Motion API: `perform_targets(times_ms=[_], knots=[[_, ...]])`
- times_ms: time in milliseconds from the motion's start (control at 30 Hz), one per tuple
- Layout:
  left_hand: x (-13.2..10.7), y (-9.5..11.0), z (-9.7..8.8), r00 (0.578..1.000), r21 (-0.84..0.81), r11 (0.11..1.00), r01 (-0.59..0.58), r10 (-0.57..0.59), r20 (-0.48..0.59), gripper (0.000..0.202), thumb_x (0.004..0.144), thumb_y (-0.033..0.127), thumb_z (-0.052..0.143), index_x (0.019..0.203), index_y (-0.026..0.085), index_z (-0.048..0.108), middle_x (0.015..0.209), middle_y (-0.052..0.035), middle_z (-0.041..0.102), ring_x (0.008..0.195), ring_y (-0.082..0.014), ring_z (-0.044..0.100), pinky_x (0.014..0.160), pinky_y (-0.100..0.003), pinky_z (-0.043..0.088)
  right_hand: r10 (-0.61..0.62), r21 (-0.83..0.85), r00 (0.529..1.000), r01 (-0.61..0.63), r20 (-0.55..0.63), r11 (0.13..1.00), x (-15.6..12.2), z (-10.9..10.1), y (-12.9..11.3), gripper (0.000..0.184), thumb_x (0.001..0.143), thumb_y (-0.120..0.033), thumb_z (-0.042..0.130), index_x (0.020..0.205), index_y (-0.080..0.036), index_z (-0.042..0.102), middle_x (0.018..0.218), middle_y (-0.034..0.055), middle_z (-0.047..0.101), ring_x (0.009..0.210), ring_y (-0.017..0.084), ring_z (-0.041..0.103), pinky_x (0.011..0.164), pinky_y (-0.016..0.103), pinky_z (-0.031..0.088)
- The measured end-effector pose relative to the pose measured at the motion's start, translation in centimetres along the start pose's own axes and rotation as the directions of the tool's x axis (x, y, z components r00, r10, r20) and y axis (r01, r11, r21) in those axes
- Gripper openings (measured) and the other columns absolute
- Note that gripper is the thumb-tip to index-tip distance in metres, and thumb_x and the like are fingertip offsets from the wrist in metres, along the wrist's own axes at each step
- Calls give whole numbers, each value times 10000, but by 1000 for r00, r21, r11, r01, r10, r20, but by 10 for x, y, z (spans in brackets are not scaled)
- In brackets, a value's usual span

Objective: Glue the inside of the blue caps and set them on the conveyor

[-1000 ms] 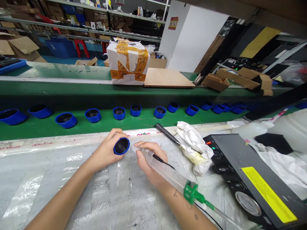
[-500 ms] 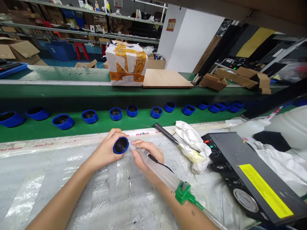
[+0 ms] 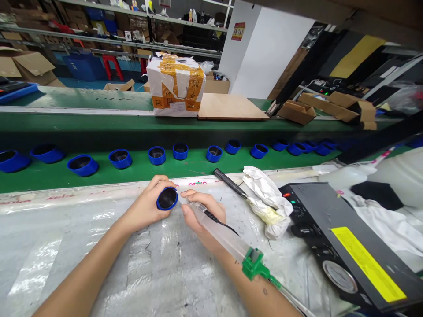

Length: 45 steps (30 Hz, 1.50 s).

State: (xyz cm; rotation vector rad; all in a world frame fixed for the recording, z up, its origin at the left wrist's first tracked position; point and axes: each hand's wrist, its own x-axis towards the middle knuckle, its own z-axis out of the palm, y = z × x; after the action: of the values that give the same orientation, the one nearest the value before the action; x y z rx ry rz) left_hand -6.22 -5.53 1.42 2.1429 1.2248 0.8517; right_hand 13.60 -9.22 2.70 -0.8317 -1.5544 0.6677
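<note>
My left hand is wrapped round a small blue cap, its dark open side tilted toward me, just above the plastic-covered bench. My right hand grips a clear syringe-style dispenser with a green fitting at its rear; the tip points at the cap's rim. A thin black wire runs along the barrel.
Several blue caps stand in a row on the green conveyor. A black-handled tool and crumpled white rag lie to the right, beside a black controller box. A taped carton and wooden board sit beyond.
The caps on the conveyor have drifted left. My hands have come slightly closer together, the dispenser tip nearer the held cap.
</note>
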Motion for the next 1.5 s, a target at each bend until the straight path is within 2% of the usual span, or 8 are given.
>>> perform_targets(times_ms=[433,667,867,1033,1133,1267,1400,1500], knots=[[0,0,3,999,15,1000,12,-11,-53,470,768,147,683,1211,255,570,1224,-58,545,1197,-253,604,1024,-373,517,12,-10,1000,-12,-9,1000,-1,-6,-3,196,897,-178,716,1063,-256,649,1095,69,803,961,213,787,829,321,634],[-1,-18,-28,945,117,964,237,-201,-259,457,819,305,762,1220,231,556,1241,-91,618,1190,-296,592,1019,-473,504,170,-64,975,-180,-141,982,-1,-23,0,110,949,-280,678,1057,-262,672,1080,67,783,1004,245,746,863,375,593],[9,-51,-65,834,587,612,530,-250,-492,507,831,439,795,1282,225,707,1509,-211,430,1401,-484,371,1079,-642,383,243,-63,950,-260,-195,964,4,-29,2,128,943,-374,664,989,-255,672,1059,63,780,925,248,736,711,340,572],[16,-81,-91,848,687,498,530,-307,-431,764,830,562,762,1495,255,547,1632,-224,345,1512,-482,263,1162,-677,268,243,-84,947,-265,-211,961,4,-30,1,153,922,-389,669,977,-247,686,1027,64,787,845,240,734,708,345,574],[14,-100,-114,851,680,520,518,-392,-349,899,723,503,844,1505,214,508,1597,-240,423,1517,-484,274,1160,-719,240,225,-96,955,-246,-192,964,3,-29,1,139,937,-377,653,984,-251,689,1021,60,782,904,250,748,762,355,588],[2,-106,-140,873,646,587,488,-348,-343,243,830,394,722,1012,234,710,1231,-143,720,1429,-429,437,1175,-724,193,160,-89,975,-175,-157,980,5,-29,0,110,939,-330,668,1015,-252,673,1031,56,798,973,247,762,844,353,600],[-17,-74,-139,779,549,642,536,-125,-614,171,823,354,679,753,214,610,1113,-145,655,1176,-392,609,1143,-695,295,113,-58,979,-125,-171,990,6,-28,-4,92,935,-268,678,1023,-250,659,1019,54,804,955,234,773,804,323,607],[-21,-34,-112,714,443,800,404,28,-700,278,837,422,674,709,217,535,1198,-164,580,1149,-360,610,998,-548,495,137,-34,973,-145,-184,989,5,-29,-4,89,937,-274,680,1022,-252,662,1035,59,801,924,232,770,734,310,600]])
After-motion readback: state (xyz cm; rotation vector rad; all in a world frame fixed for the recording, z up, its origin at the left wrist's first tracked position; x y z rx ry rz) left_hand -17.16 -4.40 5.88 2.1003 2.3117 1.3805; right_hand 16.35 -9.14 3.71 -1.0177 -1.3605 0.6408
